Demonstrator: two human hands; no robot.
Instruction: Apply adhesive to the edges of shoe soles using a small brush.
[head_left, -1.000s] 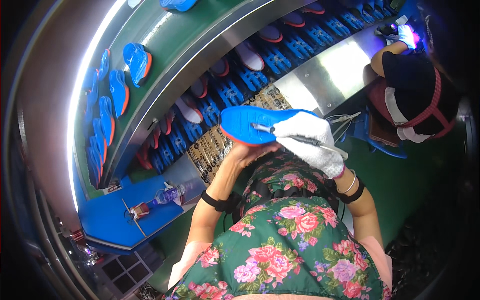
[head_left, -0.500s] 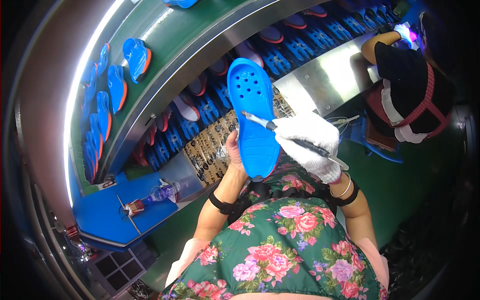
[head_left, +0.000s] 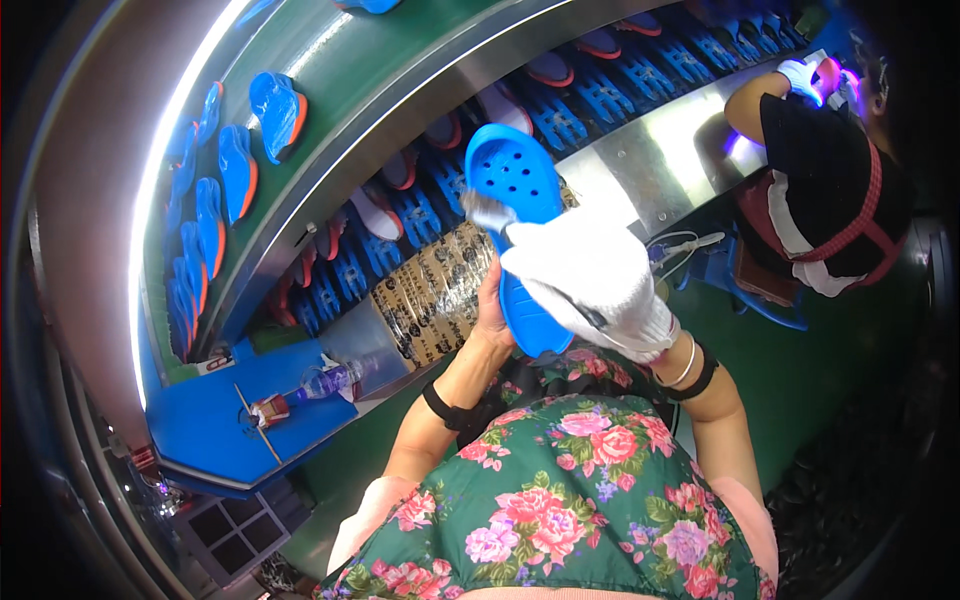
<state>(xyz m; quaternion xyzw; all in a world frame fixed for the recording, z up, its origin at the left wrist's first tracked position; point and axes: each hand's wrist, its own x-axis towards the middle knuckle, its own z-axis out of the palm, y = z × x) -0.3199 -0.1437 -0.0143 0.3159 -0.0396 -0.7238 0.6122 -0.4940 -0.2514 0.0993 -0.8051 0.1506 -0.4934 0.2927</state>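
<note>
A blue shoe sole (head_left: 528,203), pierced by several round holes at its far end, is held up in front of my apron. My bare left hand (head_left: 492,308) grips its left side near the lower half. In a white knitted glove, my right hand (head_left: 588,268) is closed around a dark-handled brush (head_left: 490,212). The brush head, smeared by motion, lies over the sole's left edge below the holes. My glove covers much of the sole's middle and right side.
Beyond the sole, a conveyor (head_left: 606,100) carries blue racks and shoe parts. Blue soles with orange edges stand on the upper green belt (head_left: 330,80). Cardboard (head_left: 425,290) wraps the metal ledge. A bottle (head_left: 330,380) lies by a blue side table (head_left: 215,425). A co-worker (head_left: 815,190) sits at right.
My right hand has moved left and up with the brush, whose head went from the sole's middle to its left edge. The sole has shifted slightly right and tilted.
</note>
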